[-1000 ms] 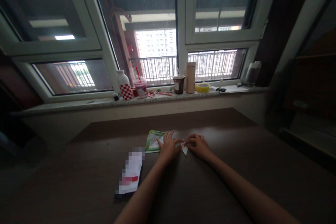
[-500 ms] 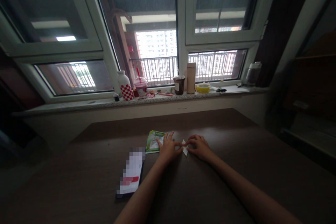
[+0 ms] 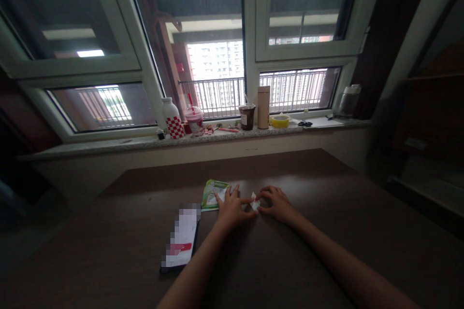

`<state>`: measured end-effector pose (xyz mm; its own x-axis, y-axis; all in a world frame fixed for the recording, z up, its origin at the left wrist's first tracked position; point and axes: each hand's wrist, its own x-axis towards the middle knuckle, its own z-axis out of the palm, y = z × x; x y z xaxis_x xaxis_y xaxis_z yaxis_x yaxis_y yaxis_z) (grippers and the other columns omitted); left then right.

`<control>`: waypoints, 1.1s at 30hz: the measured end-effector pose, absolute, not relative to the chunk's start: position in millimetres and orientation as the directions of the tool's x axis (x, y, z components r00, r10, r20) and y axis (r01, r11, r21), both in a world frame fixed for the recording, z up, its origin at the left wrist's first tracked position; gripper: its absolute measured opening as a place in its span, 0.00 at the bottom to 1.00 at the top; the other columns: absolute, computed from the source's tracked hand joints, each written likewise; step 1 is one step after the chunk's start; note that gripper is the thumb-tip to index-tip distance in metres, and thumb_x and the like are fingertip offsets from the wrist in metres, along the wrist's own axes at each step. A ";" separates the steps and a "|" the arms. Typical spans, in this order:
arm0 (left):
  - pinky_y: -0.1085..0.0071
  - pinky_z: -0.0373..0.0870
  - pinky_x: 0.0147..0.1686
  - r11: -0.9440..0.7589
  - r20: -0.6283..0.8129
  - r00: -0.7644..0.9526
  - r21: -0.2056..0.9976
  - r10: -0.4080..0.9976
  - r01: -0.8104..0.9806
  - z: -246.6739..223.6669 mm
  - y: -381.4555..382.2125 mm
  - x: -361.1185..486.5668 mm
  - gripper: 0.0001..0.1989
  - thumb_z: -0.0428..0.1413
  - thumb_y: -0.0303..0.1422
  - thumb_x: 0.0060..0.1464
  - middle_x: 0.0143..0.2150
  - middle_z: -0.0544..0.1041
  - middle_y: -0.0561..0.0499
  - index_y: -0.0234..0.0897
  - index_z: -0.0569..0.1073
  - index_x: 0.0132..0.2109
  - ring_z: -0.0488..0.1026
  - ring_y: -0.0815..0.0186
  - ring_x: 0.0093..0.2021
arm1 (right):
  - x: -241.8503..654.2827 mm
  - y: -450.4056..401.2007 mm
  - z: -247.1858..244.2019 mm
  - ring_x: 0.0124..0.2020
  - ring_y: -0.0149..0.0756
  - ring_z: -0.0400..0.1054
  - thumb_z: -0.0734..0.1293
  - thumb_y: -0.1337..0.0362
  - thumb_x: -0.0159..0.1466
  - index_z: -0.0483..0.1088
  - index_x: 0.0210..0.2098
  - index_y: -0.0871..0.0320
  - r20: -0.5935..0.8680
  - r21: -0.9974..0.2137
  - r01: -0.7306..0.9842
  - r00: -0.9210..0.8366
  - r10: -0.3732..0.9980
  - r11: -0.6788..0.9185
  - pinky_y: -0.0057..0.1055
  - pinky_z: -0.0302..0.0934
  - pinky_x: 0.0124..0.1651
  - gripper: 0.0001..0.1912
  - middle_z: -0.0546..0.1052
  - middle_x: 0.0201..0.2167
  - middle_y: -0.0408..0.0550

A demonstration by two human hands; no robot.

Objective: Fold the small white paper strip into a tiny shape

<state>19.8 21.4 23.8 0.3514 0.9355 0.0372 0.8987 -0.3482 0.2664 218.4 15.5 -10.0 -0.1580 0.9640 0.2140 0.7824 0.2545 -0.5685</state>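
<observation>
Between my hands lies a small white folded piece of paper [image 3: 255,202], close to the tabletop. My left hand [image 3: 232,206] has its thumb and index finger at the paper's left and lower edges, its other fingers spread toward a green and white packet [image 3: 210,197]. From the right side, my right hand [image 3: 277,203] grips the paper with thumb and index finger, the other fingers curled. Fingertips cover parts of the paper's edges.
A phone [image 3: 181,236] lies on the brown table [image 3: 290,260] left of my left forearm. Along the windowsill [image 3: 217,137] stand a checkered bottle [image 3: 174,120], a pink drink cup [image 3: 195,120], a brown drink cup [image 3: 247,118], a tan flask [image 3: 264,108], yellow tape [image 3: 280,121] and scissors [image 3: 305,124].
My left thumb has moved down and apart from the index finger, toward the paper's lower end. The paper's outline looks different and less pointed at the bottom. My right hand has barely moved.
</observation>
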 end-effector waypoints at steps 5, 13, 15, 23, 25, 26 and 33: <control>0.29 0.24 0.58 -0.343 -0.011 0.358 0.252 0.934 0.905 27.4 21.9 17.5 0.29 0.58 0.59 0.42 0.72 0.50 0.52 0.64 0.72 0.54 0.38 0.42 0.71 | 218.1 13.2 -7.0 0.57 0.44 0.57 0.72 0.57 0.53 0.75 0.44 0.45 0.199 -0.559 0.792 -0.159 0.967 0.245 0.41 0.50 0.60 0.18 0.68 0.52 0.46; 0.28 0.21 0.56 -0.346 -0.017 0.360 0.235 0.933 0.908 27.8 23.3 15.2 0.21 0.53 0.54 0.52 0.72 0.51 0.54 0.68 0.71 0.54 0.36 0.43 0.71 | 216.9 5.7 -1.1 0.58 0.45 0.56 0.75 0.55 0.47 0.74 0.46 0.46 0.208 -0.546 0.790 -0.192 0.959 0.277 0.42 0.49 0.61 0.25 0.66 0.54 0.47; 0.28 0.22 0.56 -0.345 -0.005 0.357 0.244 0.934 0.906 25.8 24.0 15.4 0.20 0.52 0.54 0.53 0.72 0.51 0.55 0.67 0.71 0.53 0.36 0.42 0.71 | 217.2 5.6 -2.0 0.58 0.45 0.56 0.75 0.55 0.47 0.73 0.46 0.46 0.216 -0.539 0.793 -0.195 0.957 0.283 0.42 0.49 0.62 0.26 0.66 0.54 0.47; 0.28 0.22 0.57 -0.333 0.084 0.322 0.251 0.943 0.909 19.4 26.6 20.6 0.15 0.50 0.52 0.57 0.69 0.57 0.54 0.68 0.75 0.49 0.41 0.45 0.71 | 221.2 9.6 -6.0 0.57 0.43 0.58 0.69 0.51 0.57 0.76 0.43 0.46 0.226 -0.576 0.768 -0.179 0.957 0.280 0.41 0.50 0.61 0.15 0.69 0.52 0.46; 0.29 0.22 0.57 -0.309 0.100 0.293 0.247 0.951 0.918 18.7 27.7 23.4 0.14 0.51 0.51 0.57 0.69 0.58 0.53 0.65 0.76 0.48 0.42 0.45 0.71 | 220.4 11.6 -8.6 0.56 0.41 0.59 0.65 0.53 0.62 0.76 0.41 0.48 0.250 -0.578 0.770 -0.148 0.957 0.270 0.40 0.51 0.60 0.12 0.71 0.51 0.46; 0.29 0.23 0.58 -0.293 0.098 0.277 0.254 0.956 0.922 18.4 28.4 24.7 0.14 0.52 0.50 0.56 0.69 0.58 0.52 0.64 0.76 0.47 0.42 0.45 0.70 | 219.8 12.6 -10.2 0.56 0.41 0.59 0.65 0.54 0.63 0.77 0.41 0.48 0.263 -0.570 0.777 -0.135 0.955 0.267 0.40 0.52 0.59 0.12 0.71 0.50 0.46; 0.26 0.28 0.57 -0.270 0.102 0.251 0.312 0.963 0.911 16.1 32.6 26.9 0.11 0.54 0.46 0.57 0.67 0.61 0.53 0.64 0.77 0.45 0.46 0.44 0.69 | 213.9 15.3 -13.1 0.53 0.40 0.61 0.65 0.57 0.63 0.76 0.39 0.48 0.296 -0.507 0.824 -0.110 0.949 0.254 0.38 0.54 0.56 0.09 0.72 0.49 0.45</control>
<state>26.9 32.6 16.1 0.2508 0.9627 0.1018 0.9107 -0.2703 0.3125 213.9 15.3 -13.1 -0.1099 0.9488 0.2961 0.8238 0.2536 -0.5069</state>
